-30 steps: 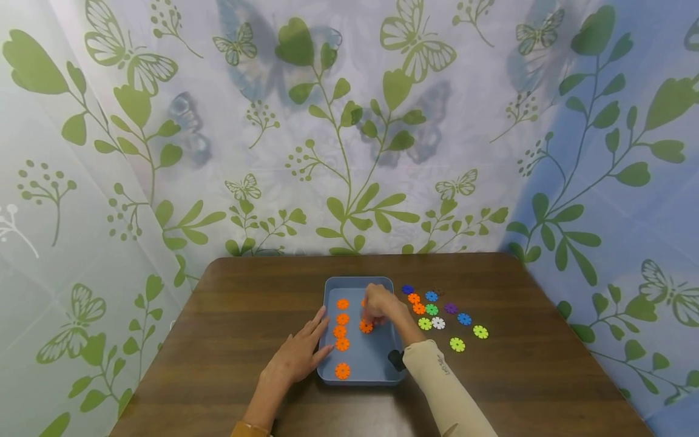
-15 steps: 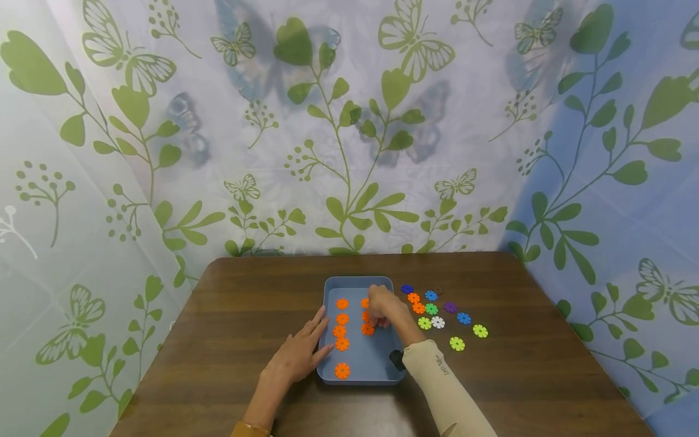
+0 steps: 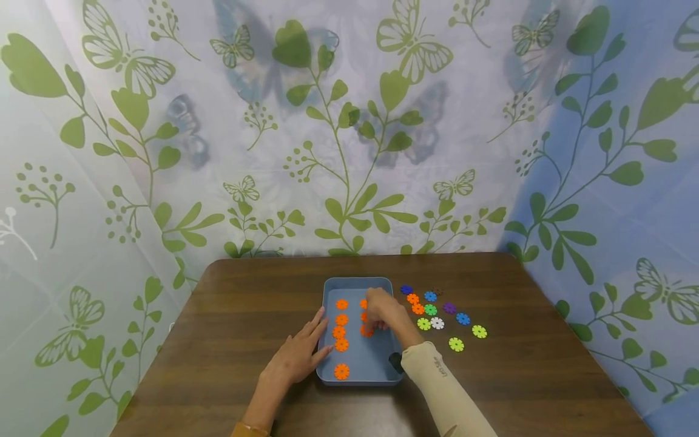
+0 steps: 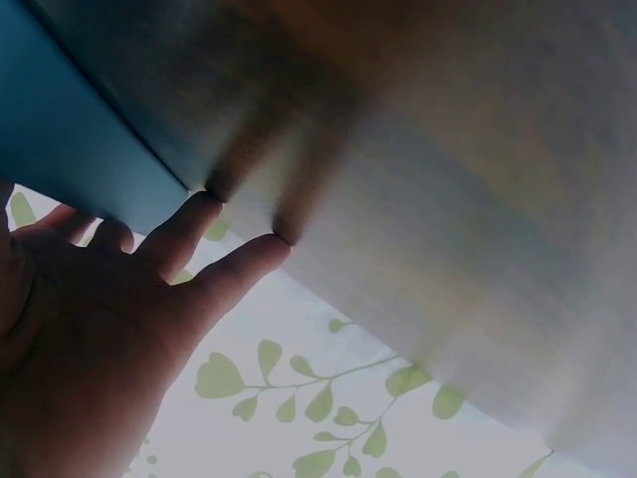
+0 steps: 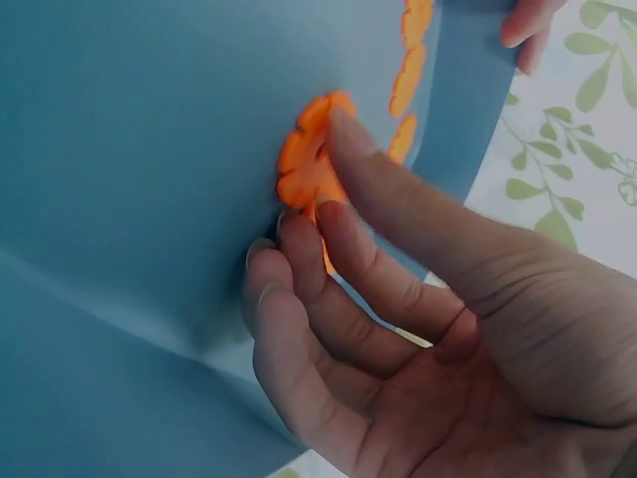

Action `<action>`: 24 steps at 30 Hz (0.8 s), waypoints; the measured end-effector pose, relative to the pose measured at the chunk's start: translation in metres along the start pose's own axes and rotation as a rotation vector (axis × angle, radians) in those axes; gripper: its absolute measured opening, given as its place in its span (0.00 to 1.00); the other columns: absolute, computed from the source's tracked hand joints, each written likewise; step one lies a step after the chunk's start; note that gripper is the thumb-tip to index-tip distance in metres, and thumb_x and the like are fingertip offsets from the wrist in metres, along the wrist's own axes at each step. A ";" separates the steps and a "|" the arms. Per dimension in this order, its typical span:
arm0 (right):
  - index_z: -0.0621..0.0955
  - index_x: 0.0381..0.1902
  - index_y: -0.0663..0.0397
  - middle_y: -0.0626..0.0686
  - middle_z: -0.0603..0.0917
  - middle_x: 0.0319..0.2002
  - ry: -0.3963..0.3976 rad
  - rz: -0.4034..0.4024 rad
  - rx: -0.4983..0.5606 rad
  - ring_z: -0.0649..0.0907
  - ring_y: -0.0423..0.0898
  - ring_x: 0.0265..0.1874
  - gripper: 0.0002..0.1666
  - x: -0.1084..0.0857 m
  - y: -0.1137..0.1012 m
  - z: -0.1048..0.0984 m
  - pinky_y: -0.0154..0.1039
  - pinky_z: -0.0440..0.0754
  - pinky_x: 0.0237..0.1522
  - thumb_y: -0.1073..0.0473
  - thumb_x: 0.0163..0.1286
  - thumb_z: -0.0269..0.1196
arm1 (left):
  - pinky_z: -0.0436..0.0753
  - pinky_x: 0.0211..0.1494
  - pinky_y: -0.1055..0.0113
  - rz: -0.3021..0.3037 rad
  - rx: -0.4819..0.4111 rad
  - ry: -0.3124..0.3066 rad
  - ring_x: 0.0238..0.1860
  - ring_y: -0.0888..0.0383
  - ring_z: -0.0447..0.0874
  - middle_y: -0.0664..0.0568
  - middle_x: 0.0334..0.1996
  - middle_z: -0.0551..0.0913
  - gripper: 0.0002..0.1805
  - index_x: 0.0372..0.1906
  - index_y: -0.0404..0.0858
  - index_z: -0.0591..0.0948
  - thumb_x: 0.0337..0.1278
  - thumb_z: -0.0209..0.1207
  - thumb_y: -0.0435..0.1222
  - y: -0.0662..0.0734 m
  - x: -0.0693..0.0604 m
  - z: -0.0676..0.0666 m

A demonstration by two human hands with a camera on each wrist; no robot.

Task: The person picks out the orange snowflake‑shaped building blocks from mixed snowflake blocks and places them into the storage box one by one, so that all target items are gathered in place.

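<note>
A blue-grey tray (image 3: 357,377) lies on the wooden table. Down its left side runs a column of orange notched plastic discs, one of them the front disc (image 3: 341,371). Within the tray's right half, my right hand (image 3: 384,308) pinches an orange notched disc (image 5: 311,149) between thumb and curled fingers, close to the tray floor. Two more orange discs sit just behind it, partly covered by the hand. My left hand (image 3: 297,357), fingers spread, rests at the tray's left wall; its thumb reaches over the rim, and the left wrist view shows its fingers (image 4: 234,279) against the tray and table.
Right of the tray, several loose notched discs lie on the table, among them a white disc (image 3: 437,323), a purple disc (image 3: 449,308) and a yellow-green disc (image 3: 456,345). A patterned curtain (image 3: 349,152) hangs behind the table (image 3: 246,291).
The right hand, with its orange disc, has shifted slightly toward the tray's front, uncovering more of the discs behind. My left hand stays in place.
</note>
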State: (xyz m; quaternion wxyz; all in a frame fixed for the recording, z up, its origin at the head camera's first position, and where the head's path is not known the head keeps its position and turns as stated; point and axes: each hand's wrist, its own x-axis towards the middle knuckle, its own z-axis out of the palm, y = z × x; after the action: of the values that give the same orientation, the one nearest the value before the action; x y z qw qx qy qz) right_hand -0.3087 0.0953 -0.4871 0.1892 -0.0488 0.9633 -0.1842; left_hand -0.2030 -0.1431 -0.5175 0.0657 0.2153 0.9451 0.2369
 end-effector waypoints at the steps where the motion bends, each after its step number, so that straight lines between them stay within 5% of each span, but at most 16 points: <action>1: 0.82 0.25 0.61 0.57 0.85 0.19 0.004 0.003 -0.004 0.88 0.53 0.18 0.23 0.000 0.000 0.000 0.39 0.83 0.16 0.62 0.48 0.90 | 0.65 0.70 0.18 0.000 -0.001 0.000 0.82 0.36 0.64 0.48 0.88 0.52 0.38 0.85 0.39 0.64 0.82 0.58 0.51 0.000 0.000 0.000; 9: 0.82 0.38 0.64 0.60 0.84 0.22 0.031 0.014 -0.013 0.85 0.53 0.16 0.23 0.003 0.001 -0.002 0.42 0.84 0.17 0.66 0.53 0.86 | 0.64 0.70 0.18 0.000 -0.009 0.001 0.82 0.36 0.63 0.48 0.89 0.51 0.39 0.85 0.39 0.63 0.82 0.58 0.52 -0.001 0.000 0.001; 15: 0.82 0.33 0.64 0.58 0.83 0.19 0.051 0.006 0.016 0.85 0.52 0.14 0.21 0.002 0.003 -0.004 0.40 0.82 0.16 0.66 0.53 0.86 | 0.64 0.70 0.18 0.000 -0.006 0.002 0.82 0.36 0.63 0.49 0.89 0.52 0.38 0.85 0.39 0.64 0.82 0.59 0.51 -0.001 0.000 0.003; 24: 0.88 0.22 0.54 0.49 0.85 0.24 0.216 -0.187 0.071 0.83 0.46 0.22 0.15 -0.016 0.002 -0.027 0.40 0.83 0.25 0.59 0.61 0.83 | 0.64 0.70 0.18 -0.004 -0.009 0.003 0.82 0.35 0.63 0.49 0.89 0.51 0.39 0.85 0.39 0.64 0.81 0.59 0.52 0.001 -0.001 0.001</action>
State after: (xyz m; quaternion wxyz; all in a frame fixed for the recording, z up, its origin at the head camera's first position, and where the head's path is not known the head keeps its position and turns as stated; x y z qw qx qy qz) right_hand -0.3045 0.1086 -0.4588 0.0680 -0.1113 0.9621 -0.2393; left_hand -0.2015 -0.1422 -0.5172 0.0656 0.2126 0.9445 0.2416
